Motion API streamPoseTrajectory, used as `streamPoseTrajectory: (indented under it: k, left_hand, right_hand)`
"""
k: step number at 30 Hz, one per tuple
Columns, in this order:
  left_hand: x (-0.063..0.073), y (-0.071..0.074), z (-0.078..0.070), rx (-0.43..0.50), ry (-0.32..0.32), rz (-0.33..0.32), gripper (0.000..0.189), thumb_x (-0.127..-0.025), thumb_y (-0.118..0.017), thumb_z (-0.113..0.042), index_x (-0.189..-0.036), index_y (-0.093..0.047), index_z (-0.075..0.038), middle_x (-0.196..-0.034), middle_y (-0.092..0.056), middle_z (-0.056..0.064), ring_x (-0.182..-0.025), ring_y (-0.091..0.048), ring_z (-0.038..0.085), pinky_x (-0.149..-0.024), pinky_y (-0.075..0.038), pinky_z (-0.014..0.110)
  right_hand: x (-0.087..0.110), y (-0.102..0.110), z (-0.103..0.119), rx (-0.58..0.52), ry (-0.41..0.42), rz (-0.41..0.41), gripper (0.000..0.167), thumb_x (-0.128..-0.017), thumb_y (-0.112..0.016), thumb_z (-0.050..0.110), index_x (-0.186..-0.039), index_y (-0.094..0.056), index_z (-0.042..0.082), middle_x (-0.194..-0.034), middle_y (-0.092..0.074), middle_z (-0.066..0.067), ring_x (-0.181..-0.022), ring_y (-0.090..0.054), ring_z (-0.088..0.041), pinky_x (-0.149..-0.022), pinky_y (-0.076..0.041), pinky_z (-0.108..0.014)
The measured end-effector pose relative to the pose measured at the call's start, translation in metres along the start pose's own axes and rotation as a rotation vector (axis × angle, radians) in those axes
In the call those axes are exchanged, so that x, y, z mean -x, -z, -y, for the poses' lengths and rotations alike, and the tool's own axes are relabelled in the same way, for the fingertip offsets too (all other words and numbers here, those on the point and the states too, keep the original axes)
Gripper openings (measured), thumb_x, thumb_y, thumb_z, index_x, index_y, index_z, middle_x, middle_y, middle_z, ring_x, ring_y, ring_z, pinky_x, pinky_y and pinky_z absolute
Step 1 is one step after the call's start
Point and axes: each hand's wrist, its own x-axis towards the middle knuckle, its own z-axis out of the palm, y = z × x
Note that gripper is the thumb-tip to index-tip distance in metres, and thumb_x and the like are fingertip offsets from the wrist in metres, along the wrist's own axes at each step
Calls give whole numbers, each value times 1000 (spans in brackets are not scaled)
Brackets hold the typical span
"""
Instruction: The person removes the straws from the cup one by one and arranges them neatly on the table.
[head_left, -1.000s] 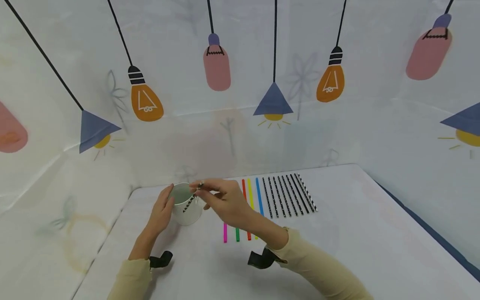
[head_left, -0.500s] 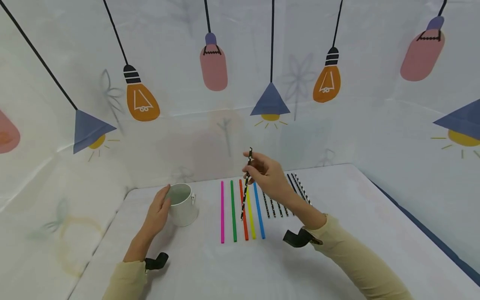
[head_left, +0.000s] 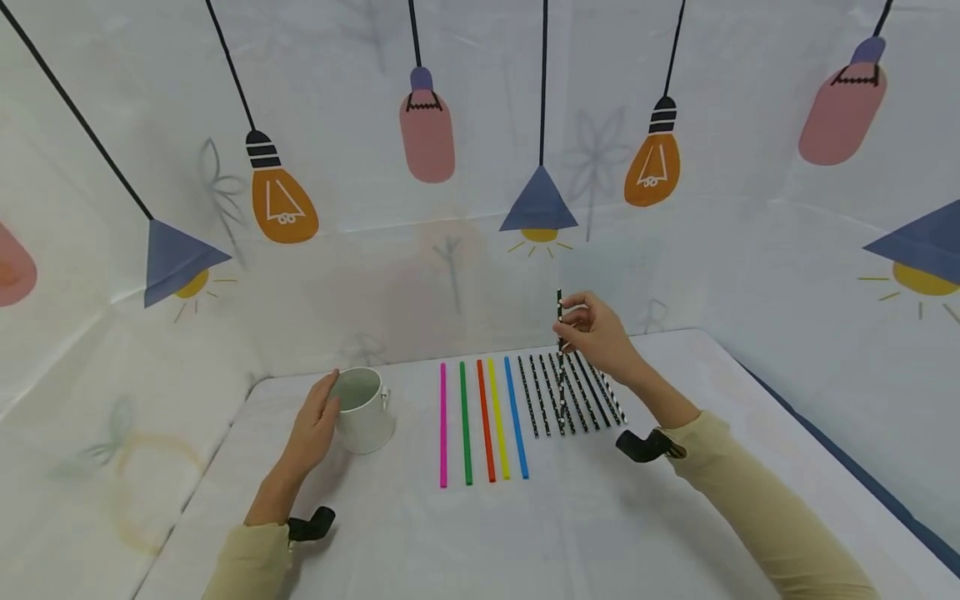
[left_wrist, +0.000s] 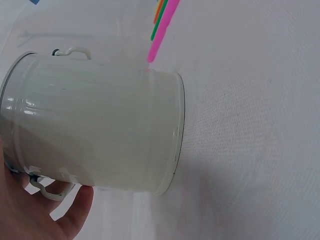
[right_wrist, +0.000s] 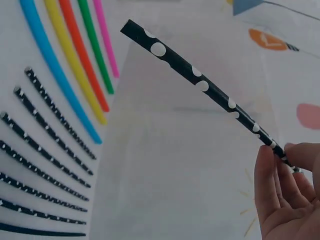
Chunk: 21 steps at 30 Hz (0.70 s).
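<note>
My right hand (head_left: pixel 597 335) pinches a black paper straw with white dots (right_wrist: pixel 210 90) near its upper end, between thumb and fingertips. The straw hangs upright, overlapping a row of black-and-white patterned straws (head_left: pixel 536 400) in the head view. At the left, my left hand (head_left: pixel 313 423) rests against the side of a small white metal bucket (head_left: pixel 367 427), its fingers fairly straight. The left wrist view shows fingers beside the bucket's ear-shaped handle (left_wrist: pixel 52 194), near the rim.
Pink (head_left: pixel 443 425), green (head_left: pixel 466 425), red (head_left: pixel 486 421), yellow (head_left: pixel 498 421) and blue straws (head_left: pixel 517 421) lie in a row between the bucket and the patterned straws. A white backdrop with printed lamps stands behind the white-covered table (head_left: pixel 480 542).
My right hand has carried the dotted straw from over the bucket rightward, past the coloured straws, to the patterned row, and it now hangs upright. My left hand has stayed at the bucket.
</note>
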Motion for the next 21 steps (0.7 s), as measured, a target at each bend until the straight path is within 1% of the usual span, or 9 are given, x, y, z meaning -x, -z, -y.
streamPoseTrajectory:
  k: [3,6,10,13,17,21]
  left_hand:
    - [1,-1,2,5,-10,-4,48,-104,-36,-9,-148,-29,8,-150,-28,28,-138,-22,46,-108,-19,61]
    - [1,-1,2,3,-18,-5,48,-104,-36,-10,-148,-29,7,-150,-28,28,-138,-23,46,-108,-19,60]
    - [1,-1,2,2,-17,-3,48,-104,-36,-9,-148,-29,7,-150,-28,28,-138,-23,47,-107,-20,63]
    - [1,-1,1,-1,-10,-5,48,-104,-36,-10,-148,-29,8,-150,-29,28,-138,-23,46,-107,-20,63]
    - [1,-1,1,4,-11,-8,47,-104,-36,-10,-148,-30,8,-150,-29,28,-138,-23,46,-108,-19,61]
    - [1,-1,-1,9,-12,-6,48,-104,-36,-11,-148,-29,8,-150,-28,29,-139,-22,46,-109,-19,61]
  right_hand:
    - [-2,12,-18,32,-24,-23,40,-94,-65,10,-126,-48,-6,-100,-64,-23,-76,-66,-29,-68,-57,-42]
    - [-2,22,-33,73,-58,-48,40,-93,-67,12,-126,-51,-5,-102,-64,-23,-76,-66,-29,-68,-57,-39]
    - [-3,31,-52,114,-121,-82,38,-94,-65,9,-126,-53,-7,-105,-62,-27,-83,-65,-39,-71,-57,-40]
    - [-5,37,-67,121,-154,-103,38,-94,-65,8,-127,-54,-8,-108,-62,-29,-88,-63,-46,-71,-57,-39]
    - [-5,45,-87,135,-188,-120,40,-94,-66,15,-128,-57,-4,-109,-62,-26,-89,-63,-44,-69,-56,-31]
    - [-4,49,-103,167,-213,-131,40,-94,-67,18,-128,-59,-2,-109,-63,-25,-89,-64,-42,-71,-56,-36]
